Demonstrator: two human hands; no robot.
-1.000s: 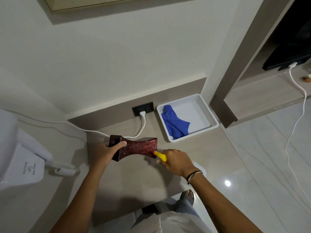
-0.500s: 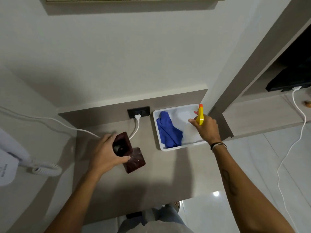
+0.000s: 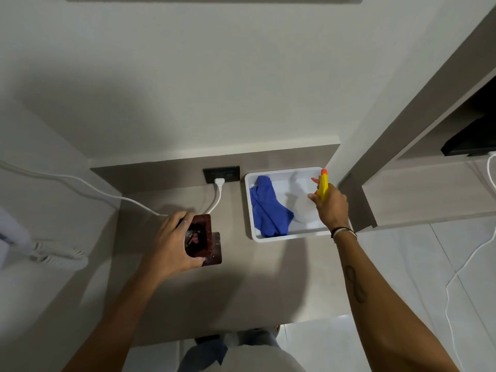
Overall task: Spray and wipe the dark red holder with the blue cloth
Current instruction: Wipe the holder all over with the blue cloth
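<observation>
Dark red holder [image 3: 200, 237] stands upright on the grey-brown counter [image 3: 257, 285], left of centre, its open top facing the camera and its wider square base [image 3: 216, 249] showing behind and to the right. Left hand [image 3: 169, 244] wraps it from the left side, thumb at the near edge, fingers [image 3: 175, 220] curled over the far rim, so clamped on the holder. Inside of the holder looks dark with a reddish glint; contents cannot be told. Both bare forearms reach in from the bottom of the view; right wrist carries a thin bracelet [image 3: 343, 232]. Farther right and back, a white tray [image 3: 279, 237] sits on the counter against the back ledge. Blue cloth [image 3: 268, 210] lies bunched in the tray's left half, untouched. Right hand [image 3: 331, 206] is over the tray's right half, fingers closed around a spray bottle [image 3: 306, 210]: yellow trigger head with orange nozzle [image 3: 323, 183] pointing up and away, pale bottle body low in the tray; whether it rests on the tray floor cannot be told. Behind the holder, a white plug [image 3: 219, 181] sits in a black wall outlet [image 3: 221, 173], its white cord [image 3: 107, 193] running left. At far left a coiled white cord [image 3: 57, 255] lies on a lower surface. Plain wall beyond.
</observation>
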